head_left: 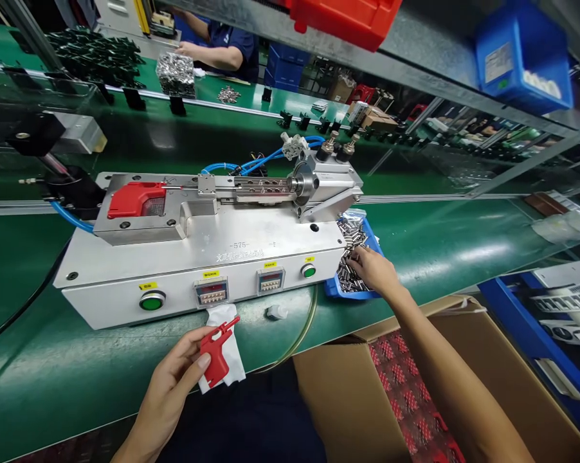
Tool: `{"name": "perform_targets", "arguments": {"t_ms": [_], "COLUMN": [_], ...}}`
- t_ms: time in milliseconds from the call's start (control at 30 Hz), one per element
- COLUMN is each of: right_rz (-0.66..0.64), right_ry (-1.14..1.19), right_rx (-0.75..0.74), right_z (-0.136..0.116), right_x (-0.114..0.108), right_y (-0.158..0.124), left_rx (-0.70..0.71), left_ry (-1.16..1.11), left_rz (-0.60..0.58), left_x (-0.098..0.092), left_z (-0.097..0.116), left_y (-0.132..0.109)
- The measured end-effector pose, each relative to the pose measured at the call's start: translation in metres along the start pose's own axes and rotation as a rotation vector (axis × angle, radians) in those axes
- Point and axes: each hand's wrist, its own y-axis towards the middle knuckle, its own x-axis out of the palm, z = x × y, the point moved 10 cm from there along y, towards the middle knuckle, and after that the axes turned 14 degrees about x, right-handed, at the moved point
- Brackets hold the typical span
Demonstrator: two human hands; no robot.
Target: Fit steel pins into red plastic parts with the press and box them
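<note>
My left hand holds a red pistol-shaped plastic part between thumb and fingers, its thin nozzle pointing up and right. A crumpled white cloth lies behind it on the green bench. My right hand reaches into a blue bin of small metal pins. Its fingers are bent together among the pins, and whatever they grip is hidden. In front of me stands a press fixture, with another red plastic part seated in its metal nest at the left.
Green buttons and counters line the fixture's front. An open carton with red parts stands below the bench edge at right. Overhead runs a metal shelf with a blue bin. A co-worker sits across the line.
</note>
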Motion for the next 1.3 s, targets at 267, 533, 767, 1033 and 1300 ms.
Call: {"name": "perform_targets", "arguments": {"t_ms": [267,533,767,1033,1300], "right_rz": [-0.039,0.005,0.017,0.263,0.352], "right_ry": [-0.004,0.052,0.405,1.012,0.936], "right_rx": [0.034,0.118,-0.082,-0.323,-0.91], "right_z": [0.0,0.0,-0.011,-0.041,-0.192], "right_x": [-0.005,-0.008,-0.045,-0.13,-0.208], "right_y": [0.007,0.01,-0.025,-0.1,-0.118], "left_rx": [-0.053,-0.019,0.011,0.007,0.057], "left_ry": [-0.04,0.001,0.012,-0.1,-0.285], "left_rz": [-0.031,-0.027,0.051,0.005,0.022], "left_x": [-0.019,-0.02,-0.024,-0.008,-0.007], "left_z": [-0.019,-0.01,-0.001,-0.003,0.015], "left_y": [0.005,0.006,0.003,0.008,0.006]}}
